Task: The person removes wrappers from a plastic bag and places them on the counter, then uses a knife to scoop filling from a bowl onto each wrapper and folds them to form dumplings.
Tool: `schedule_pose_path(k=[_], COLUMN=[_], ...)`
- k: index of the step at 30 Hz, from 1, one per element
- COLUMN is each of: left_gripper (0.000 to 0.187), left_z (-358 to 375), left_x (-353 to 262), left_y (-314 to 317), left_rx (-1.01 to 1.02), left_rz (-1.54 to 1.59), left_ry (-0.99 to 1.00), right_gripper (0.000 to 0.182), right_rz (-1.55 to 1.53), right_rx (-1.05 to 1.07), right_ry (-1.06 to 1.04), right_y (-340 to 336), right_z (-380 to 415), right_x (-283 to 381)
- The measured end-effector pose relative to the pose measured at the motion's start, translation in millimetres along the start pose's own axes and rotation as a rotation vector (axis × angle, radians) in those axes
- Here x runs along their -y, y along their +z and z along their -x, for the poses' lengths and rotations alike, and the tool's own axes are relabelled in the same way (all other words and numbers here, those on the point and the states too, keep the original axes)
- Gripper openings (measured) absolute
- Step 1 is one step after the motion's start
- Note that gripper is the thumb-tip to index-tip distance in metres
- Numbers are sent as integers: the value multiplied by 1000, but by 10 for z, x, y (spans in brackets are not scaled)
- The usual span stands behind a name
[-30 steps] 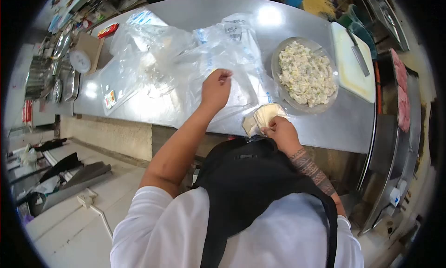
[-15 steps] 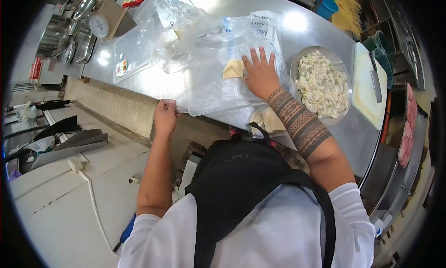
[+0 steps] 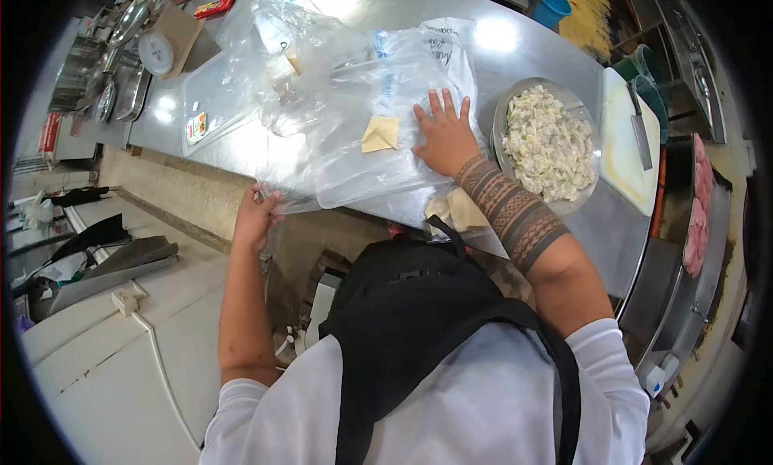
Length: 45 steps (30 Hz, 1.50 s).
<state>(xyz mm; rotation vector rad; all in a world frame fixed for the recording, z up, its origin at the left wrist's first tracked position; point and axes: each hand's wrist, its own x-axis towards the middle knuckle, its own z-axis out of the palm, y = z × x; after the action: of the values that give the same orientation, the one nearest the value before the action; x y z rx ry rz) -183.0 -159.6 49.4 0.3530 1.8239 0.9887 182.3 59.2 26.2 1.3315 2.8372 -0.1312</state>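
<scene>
My left hand [image 3: 256, 215] is closed at the near edge of the table, its fingers pinching the edge of a clear plastic sheet [image 3: 354, 171]. My right hand [image 3: 448, 140] lies on the plastic with the fingers spread. Just left of its thumb sits a small pale-yellow dough wrapper [image 3: 381, 134], a corner folded over. To the right of that hand stands a clear bowl [image 3: 501, 139] holding a chunky whitish filling [image 3: 549, 143] with green bits. A stack of pale wrappers [image 3: 463, 210] lies at the table edge below my right wrist.
A knife [image 3: 641, 136] rests on a white cutting board [image 3: 616, 155] at the right. Crumpled plastic bags [image 3: 282, 70] and a clear lid [image 3: 211, 103] cover the left of the steel table [image 3: 483, 6]. Metal pans [image 3: 135, 90] stand at the far left.
My left hand has moved left, drawing the plastic's edge out with it. A gap now shows between my right thumb and the dough wrapper. The whole view has shifted slightly.
</scene>
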Motion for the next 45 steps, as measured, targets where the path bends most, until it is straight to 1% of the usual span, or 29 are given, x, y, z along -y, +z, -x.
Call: schedule_pose_path(k=[3,6,9,11,12,15,18,21,23,24,26,27,28,31,34,36,37,39,42,43,45], left_gripper=[54,53,53,54,54,47,41,38,35,35,37,38,39,50,58,60,61,63,65,66,64], left_z=[314,201,106,10,40,195,29,23,-153,-289,-850,-1308,-1569,-1696,-1591,-1556,-1538,-1469,-1391,-1379,-1351], left_x=[-56,132,144,240,185,37,67,-412,-669,-735,-696,-471,-347,-436,-531,-503,-481,-481,-484,-482,-482], left_y=[257,226,68,-83,-68,65,199,752,1140,1355,1622,1729,1788,1841,1834,1817,1801,1827,1845,1861,1889], left_rx=[101,84,160,239,279,-11,-538,-318,69,162,109,-42,-201,-204,-232,-162,-128,-171,-210,-218,-284], left_rz=[61,204,389,385,383,-242,-796,-795,-896,-916,-983,-1023,-1053,-1179,-1130,-1160,-1175,-1189,-1213,-1219,-1168], left_ry=[-23,52,-12,-75,-105,-69,901,1130,895,805,904,1089,1272,995,1073,1062,1054,1047,1052,1058,1187], right_gripper=[86,91,95,96,97,96,97,96,93,91,69,59,59,56,55,55,56,56,59,60,62], right_rz=[5,32,13,21,26,13,50,98,145,167,173,175,172,181,180,133,113,73,36,-8,-97], right_rx=[-38,70,135,153,161,176,173,193,182,178,194,203,208,236,280,295,217,62,-28,-64,-132], right_ry=[-1,23,79,69,63,56,59,66,73,78,84,87,93,108,120,135,130,117,156,133,87], right_y=[-37,-124,-131,-142,-148,-190,-210,-271,-208,-184,-222,-234,-214,-183,-283,-386,-364,-259,-98,-86,-90], right_z=[80,134,111,87,81,80,103,97,66,56,29,24,21,1,-39,-101,-122,-197,-251,-213,-98], right_x=[74,111,41,16,12,8,46,134,151,165,195,209,211,234,312,334,319,259,66,29,-33])
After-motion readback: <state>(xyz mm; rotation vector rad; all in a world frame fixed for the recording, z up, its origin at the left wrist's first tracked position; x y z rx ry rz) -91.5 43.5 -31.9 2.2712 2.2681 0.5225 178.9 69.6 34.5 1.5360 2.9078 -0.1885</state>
